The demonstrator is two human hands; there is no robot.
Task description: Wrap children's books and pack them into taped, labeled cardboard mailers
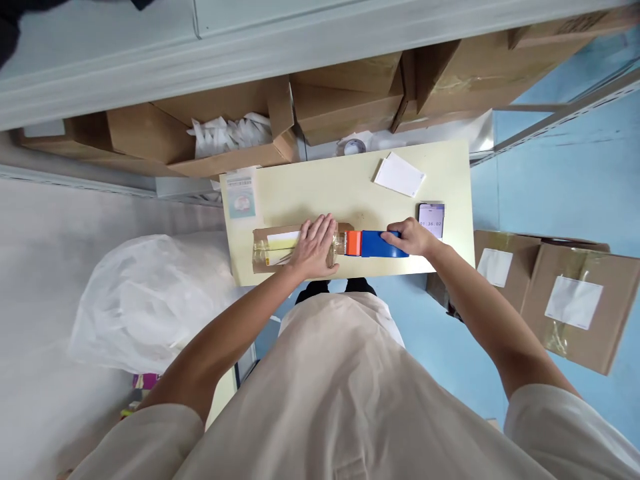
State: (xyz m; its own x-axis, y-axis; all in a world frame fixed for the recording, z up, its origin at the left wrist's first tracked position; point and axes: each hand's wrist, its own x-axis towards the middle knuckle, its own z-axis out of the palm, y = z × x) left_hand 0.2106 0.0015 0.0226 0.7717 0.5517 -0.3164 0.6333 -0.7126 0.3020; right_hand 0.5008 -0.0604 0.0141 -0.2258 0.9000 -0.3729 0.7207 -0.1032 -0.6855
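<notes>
On the pale yellow table lies a small cardboard box with yellowish tape along it and a white paper or label on top. Pressed flat on its right part is my left hand, fingers stretched out. A blue and orange tape dispenser meets the box's right end, beside that hand. My right hand is closed round the dispenser's blue end. Some tape shows between the box and the orange part. The box's right end is partly hidden by my left hand.
White cards and a phone lie on the table's right side, a printed packet at its left. Behind stand open cardboard boxes and a tape roll. A white plastic bag bulges at left; taped cartons stand right.
</notes>
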